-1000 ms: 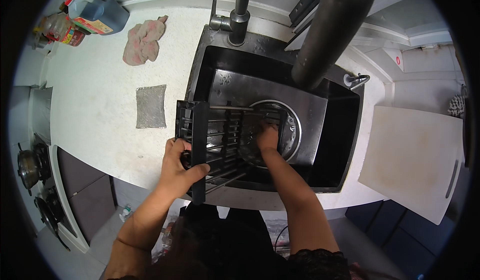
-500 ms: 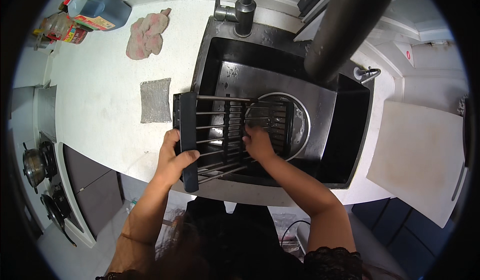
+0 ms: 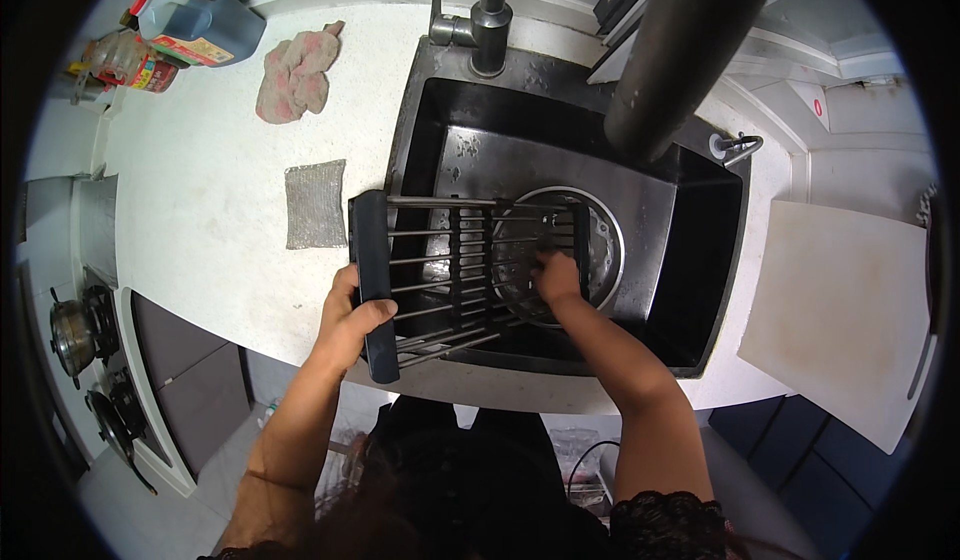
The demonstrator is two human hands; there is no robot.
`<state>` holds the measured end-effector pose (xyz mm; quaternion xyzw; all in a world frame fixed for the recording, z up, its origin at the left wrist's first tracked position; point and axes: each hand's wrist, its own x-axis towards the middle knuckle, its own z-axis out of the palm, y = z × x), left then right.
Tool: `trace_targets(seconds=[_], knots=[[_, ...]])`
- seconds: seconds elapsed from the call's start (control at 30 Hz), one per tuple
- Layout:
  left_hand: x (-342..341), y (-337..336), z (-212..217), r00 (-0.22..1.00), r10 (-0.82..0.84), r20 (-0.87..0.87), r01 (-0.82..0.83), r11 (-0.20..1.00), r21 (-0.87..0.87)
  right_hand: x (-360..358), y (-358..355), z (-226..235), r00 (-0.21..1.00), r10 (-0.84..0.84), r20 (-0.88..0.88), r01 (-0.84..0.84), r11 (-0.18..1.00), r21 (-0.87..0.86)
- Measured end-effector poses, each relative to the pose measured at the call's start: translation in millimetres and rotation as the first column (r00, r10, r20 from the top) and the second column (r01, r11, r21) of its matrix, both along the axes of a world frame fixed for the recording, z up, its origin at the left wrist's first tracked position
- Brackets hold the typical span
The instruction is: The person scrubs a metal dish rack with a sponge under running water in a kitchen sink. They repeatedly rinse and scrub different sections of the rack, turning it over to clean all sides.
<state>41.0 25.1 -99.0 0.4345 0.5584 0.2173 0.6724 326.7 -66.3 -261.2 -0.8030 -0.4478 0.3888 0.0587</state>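
Note:
A black sink drain rack with thin metal rods (image 3: 473,250) is held tilted over the near left part of the sink (image 3: 560,150). My left hand (image 3: 348,325) grips its black end bar, the thumb lying over the top edge. My right hand (image 3: 558,278) reaches into the rack close to its far black end. The fingers there are curled together, and what they hold, if anything, is hidden. Below the rack, in the sink, lies a round thing with a shiny metal rim (image 3: 622,250); rods cover part of it.
A dark faucet (image 3: 490,35) stands behind the sink, and a thick dark pipe (image 3: 690,50) hangs over its right rear. Left on the white counter lie a grey mesh cloth (image 3: 315,205) and a crumpled rag (image 3: 298,75). A pale cutting board (image 3: 835,300) lies at the right.
My right hand has moved right along the inside of the rack, from its middle rods toward the far end. My left hand keeps its grip and the rack has hardly shifted.

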Motion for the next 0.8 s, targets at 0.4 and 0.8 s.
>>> trace_targets(seconds=[0.4,0.8], knots=[[-1.8,-0.8,-9.7,0.999,-0.032,-0.001,0.032,0.999,0.012,-27.8,-6.6,3.0,0.964,0.248,-0.096,-0.174,0.861,0.478],[-3.2,-2.0,-5.2,0.999,-0.029,-0.012,0.03,0.998,0.047,-15.3,-9.3,7.2,0.994,0.108,-0.007,-0.101,0.947,0.305]])
